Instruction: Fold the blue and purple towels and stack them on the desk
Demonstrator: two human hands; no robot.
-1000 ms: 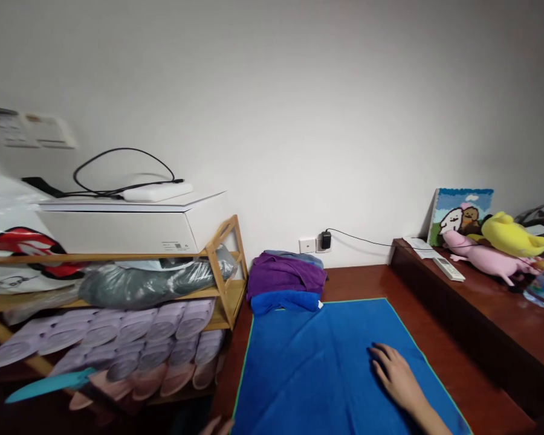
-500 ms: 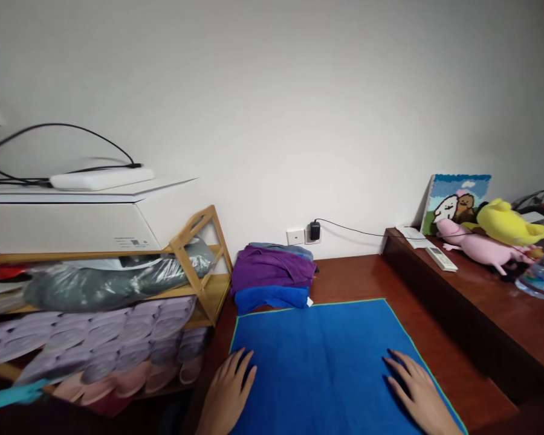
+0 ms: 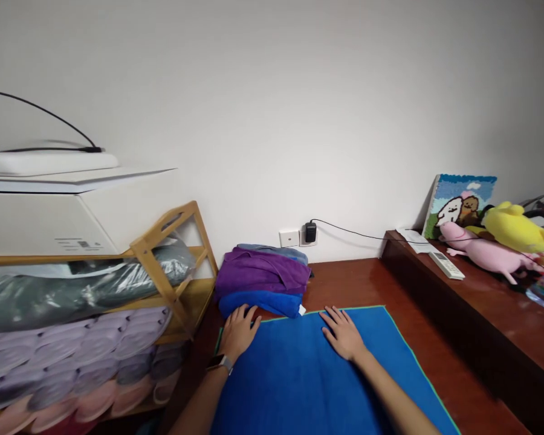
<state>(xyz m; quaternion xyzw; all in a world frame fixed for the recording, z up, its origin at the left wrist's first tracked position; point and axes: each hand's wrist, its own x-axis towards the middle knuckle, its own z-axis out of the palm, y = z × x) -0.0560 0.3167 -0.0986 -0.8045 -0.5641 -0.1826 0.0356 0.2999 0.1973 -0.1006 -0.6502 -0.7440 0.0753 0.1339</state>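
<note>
A blue cloth (image 3: 294,374) with a green edge lies spread flat on the brown wooden surface. My left hand (image 3: 239,333) rests near the cloth's far left corner, fingers outstretched, with a watch on the wrist. Its fingertips reach the front of a folded blue cloth (image 3: 263,302); whether they touch it I cannot tell. Close to the middle of the far edge, my right hand (image 3: 342,333) lies palm down with fingers spread. Behind them sits a pile with a folded purple cloth (image 3: 260,272) over the blue one and a grey-blue cloth (image 3: 276,251) at the back.
At left, a wooden rack (image 3: 181,241) carries a white box (image 3: 40,217), a plastic-wrapped bundle and rows of slippers (image 3: 100,338). On the raised ledge at right are a remote control (image 3: 446,264), a pink plush toy (image 3: 485,254), a yellow plush toy (image 3: 517,226) and a picture.
Both hands have moved forward over the cloth to its far edge, the right one also inward to the left. The camera view has shifted slightly to the right.
</note>
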